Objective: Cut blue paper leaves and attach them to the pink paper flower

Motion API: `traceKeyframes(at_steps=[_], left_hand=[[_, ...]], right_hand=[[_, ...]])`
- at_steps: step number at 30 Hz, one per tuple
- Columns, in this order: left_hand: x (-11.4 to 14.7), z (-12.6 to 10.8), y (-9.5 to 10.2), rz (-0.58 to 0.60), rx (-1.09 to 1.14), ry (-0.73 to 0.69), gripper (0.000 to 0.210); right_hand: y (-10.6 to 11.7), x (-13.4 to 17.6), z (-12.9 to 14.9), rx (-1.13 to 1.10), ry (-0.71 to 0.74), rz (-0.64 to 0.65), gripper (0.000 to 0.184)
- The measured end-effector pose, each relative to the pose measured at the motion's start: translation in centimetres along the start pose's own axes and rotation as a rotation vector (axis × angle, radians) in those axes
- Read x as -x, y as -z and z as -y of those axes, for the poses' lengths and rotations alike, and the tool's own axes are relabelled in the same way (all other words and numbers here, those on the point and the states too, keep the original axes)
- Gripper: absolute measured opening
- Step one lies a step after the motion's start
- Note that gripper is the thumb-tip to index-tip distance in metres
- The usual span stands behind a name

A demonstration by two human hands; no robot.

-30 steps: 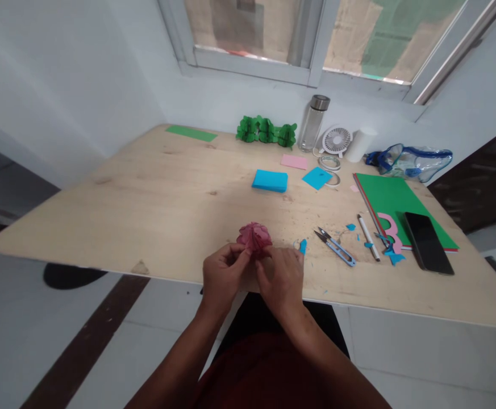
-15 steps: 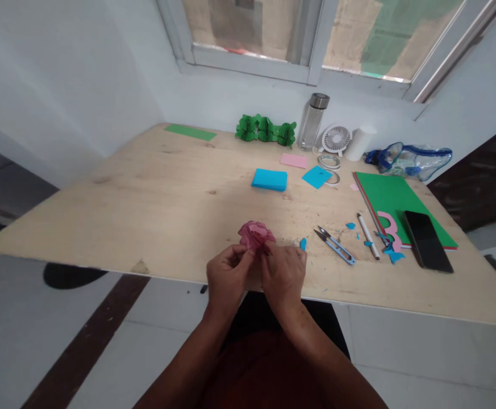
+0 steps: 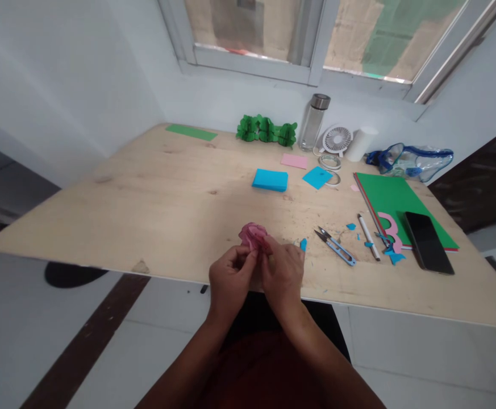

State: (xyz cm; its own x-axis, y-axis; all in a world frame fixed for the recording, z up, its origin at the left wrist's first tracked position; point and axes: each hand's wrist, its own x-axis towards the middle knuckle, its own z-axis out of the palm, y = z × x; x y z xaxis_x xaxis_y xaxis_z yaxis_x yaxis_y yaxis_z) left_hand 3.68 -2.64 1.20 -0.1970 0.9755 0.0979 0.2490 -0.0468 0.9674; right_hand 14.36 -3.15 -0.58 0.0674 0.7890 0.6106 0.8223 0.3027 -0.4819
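Note:
A pink layered paper flower (image 3: 251, 232) is held near the table's front edge, between both hands. My left hand (image 3: 230, 278) pinches its lower left side with thumb and fingers. From the other side my right hand (image 3: 282, 272) grips it, fingers curled and thumb beside the left thumb. The fingers hide the flower's lower part. Close to my right hand lie a small blue paper scrap (image 3: 303, 245) and a pair of thread snips (image 3: 336, 247), its blades pointing away to the left.
A blue paper stack (image 3: 270, 180), a pink sheet (image 3: 294, 161) and green paper shapes (image 3: 266, 131) lie farther back. A glass bottle (image 3: 313, 126), small fan (image 3: 337, 140) and tape rolls (image 3: 330, 163) stand or lie near the wall. At right are a pen (image 3: 369, 237), green sheets (image 3: 396, 199) and phone (image 3: 428, 241).
The flower has turned slightly, and its right side is now more covered by my right fingers. Both hands keep their grip in nearly the same place.

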Motion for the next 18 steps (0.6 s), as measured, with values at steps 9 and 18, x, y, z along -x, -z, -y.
traceKeyframes(at_steps=[9,18], left_hand=[[-0.9,0.4,1.8,-0.039,-0.294,-0.249,0.013],[-3.0,1.7,3.6,0.122,-0.217,-0.261,0.016]], right_hand=[[0.9,0.8,-1.1,-0.061,-0.038,0.024,0.019],[1.1,-0.6,-1.2,-0.173,-0.112,0.083,0.017]])
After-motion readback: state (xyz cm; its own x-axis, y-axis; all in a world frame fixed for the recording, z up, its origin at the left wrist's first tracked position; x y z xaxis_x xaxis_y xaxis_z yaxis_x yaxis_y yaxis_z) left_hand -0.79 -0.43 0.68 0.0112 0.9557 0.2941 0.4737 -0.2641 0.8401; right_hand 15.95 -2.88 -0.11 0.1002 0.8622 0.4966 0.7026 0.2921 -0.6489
